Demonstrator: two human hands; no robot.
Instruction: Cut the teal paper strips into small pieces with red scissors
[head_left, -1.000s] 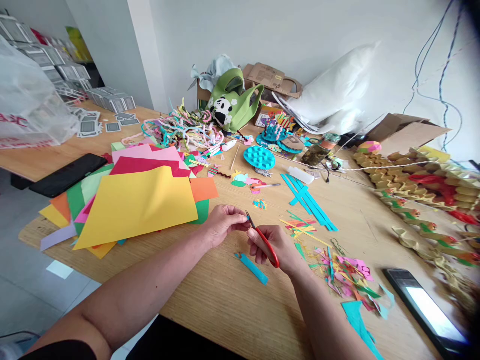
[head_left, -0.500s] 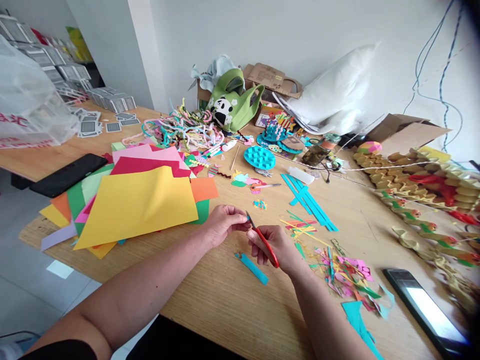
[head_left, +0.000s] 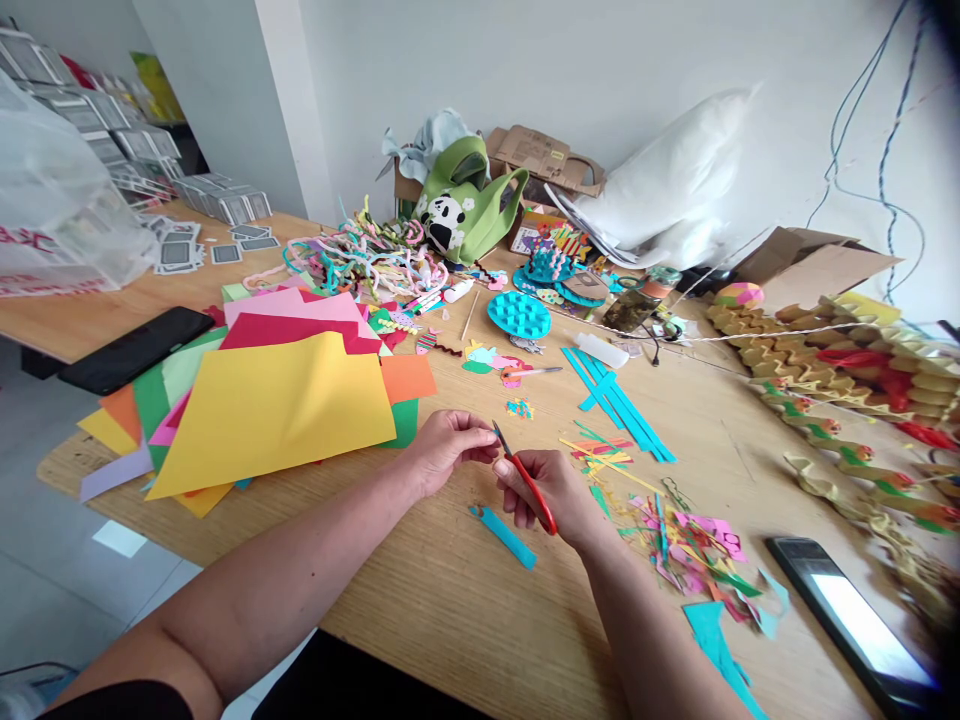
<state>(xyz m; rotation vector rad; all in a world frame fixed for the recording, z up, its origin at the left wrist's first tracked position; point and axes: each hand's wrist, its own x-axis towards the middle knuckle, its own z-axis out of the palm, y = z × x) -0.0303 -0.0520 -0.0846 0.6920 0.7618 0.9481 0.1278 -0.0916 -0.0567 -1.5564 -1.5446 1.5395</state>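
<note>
My right hand is closed round the red handles of a pair of scissors, whose blades point up and to the left. At the blade tips, my left hand pinches something very small; a speck of blue shows there, but its shape is mostly hidden by the fingers. Below both hands a blue paper strip lies on the table. Just beyond them sits a little heap of tiny paper bits, blue and yellow.
Coloured paper sheets are stacked at left beside a black phone. Blue strips, paper scraps and a lit phone lie at right. Behind are pipe cleaners, a green panda bag and a glass jar.
Almost nothing differs. Both hands and the scissors stay in the same place, and the things on the table have not moved.
</note>
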